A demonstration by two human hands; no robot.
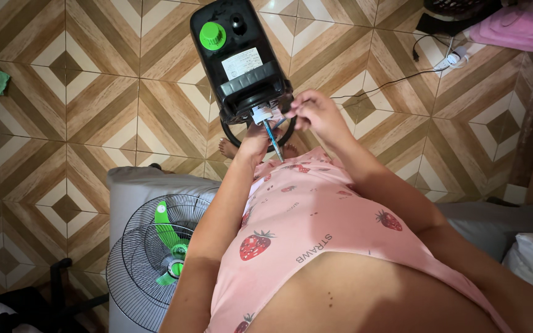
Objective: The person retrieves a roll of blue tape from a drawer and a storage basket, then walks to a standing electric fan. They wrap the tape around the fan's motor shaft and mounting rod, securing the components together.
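While my left hand [255,137] clamps the screwdriver [272,142] just under the black fan housing [240,61], my right hand [316,111] pinches its handle end, fingers closed, steadying the tip at the housing's lower edge; fan guards [149,259] lie beside my left arm.

The fan motor housing [240,58] is glossy black, with a bright green knob [212,36], a smaller black knob [237,23] and a white label [242,63]. The screwdriver [272,142] has a blue-tinted shaft. The floor [63,105] is tiled in brown and cream stripes forming diamond patterns, with darker brown squares at the centres. The garment [316,216] is pale pink, printed with red strawberries with dark green tops. The fan grilles [140,271] are dark grey wire, with vivid green blades [166,234] behind them. A pink cloth [513,28] lies in the far corner, a white power strip [454,58] with a black cable [390,83] beside it.
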